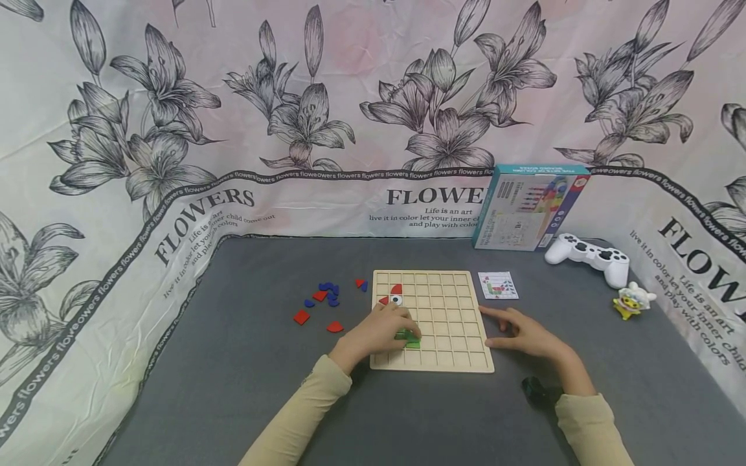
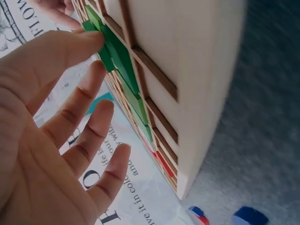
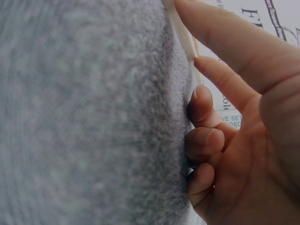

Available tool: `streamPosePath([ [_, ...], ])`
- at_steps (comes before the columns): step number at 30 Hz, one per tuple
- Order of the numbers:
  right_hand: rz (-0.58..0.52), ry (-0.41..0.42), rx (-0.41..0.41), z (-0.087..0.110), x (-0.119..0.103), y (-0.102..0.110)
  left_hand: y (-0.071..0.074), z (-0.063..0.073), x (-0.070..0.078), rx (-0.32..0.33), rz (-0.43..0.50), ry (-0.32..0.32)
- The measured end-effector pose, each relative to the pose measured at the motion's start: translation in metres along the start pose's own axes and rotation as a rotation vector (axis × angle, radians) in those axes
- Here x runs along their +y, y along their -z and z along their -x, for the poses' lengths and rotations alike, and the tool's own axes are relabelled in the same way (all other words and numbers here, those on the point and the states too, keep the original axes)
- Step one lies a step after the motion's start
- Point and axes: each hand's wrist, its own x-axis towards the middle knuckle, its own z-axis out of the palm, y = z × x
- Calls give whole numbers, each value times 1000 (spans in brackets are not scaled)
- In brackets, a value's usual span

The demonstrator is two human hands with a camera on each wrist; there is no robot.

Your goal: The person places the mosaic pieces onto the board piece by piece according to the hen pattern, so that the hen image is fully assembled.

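Note:
A wooden grid board (image 1: 454, 356) lies flat on the dark table. My left hand (image 1: 381, 331) is over its left side, thumb and forefinger pinching a dark green piece (image 2: 108, 54) among other green pieces (image 2: 125, 86) in the grid; the other fingers are spread. Red pieces (image 1: 397, 288) and a round white piece with a dark centre (image 1: 396, 300) sit in the upper left cells. On the other side, my right hand (image 1: 527, 333) touches the board's right edge with straight forefinger and thumb, its remaining fingers bent against the cloth.
Loose blue pieces (image 1: 333, 300) and red pieces (image 1: 301, 317) lie left of the board. A pattern card (image 1: 498, 285) is at its upper right. Farther back stand a box (image 1: 527, 207), a white game controller (image 1: 588, 255) and a small yellow and white figurine (image 1: 632, 301). A patterned cloth hangs behind.

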Motion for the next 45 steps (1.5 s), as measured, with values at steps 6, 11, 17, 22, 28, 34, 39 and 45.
streamPosePath([
  [6,3,3,2,-1,0,-1,1,2,4,13,-47,52],
  [11,4,11,7,-1,1,0,1,5,5,33,-53,119],
  [17,8,21,16,-1,2,0,-3,3,6,46,-7,107],
  [22,5,25,18,-1,2,0,-5,-2,11,77,-10,59],
  [28,2,17,17,-1,1,0,-8,-9,17,102,-8,35],
  [34,-8,3,0,-1,1,0,-11,-16,22,123,-28,45],
  [39,-14,6,0,-1,1,0,-12,-19,25,124,-2,45],
  [45,-17,8,2,-1,1,1,-13,-20,25,118,-19,55],
])
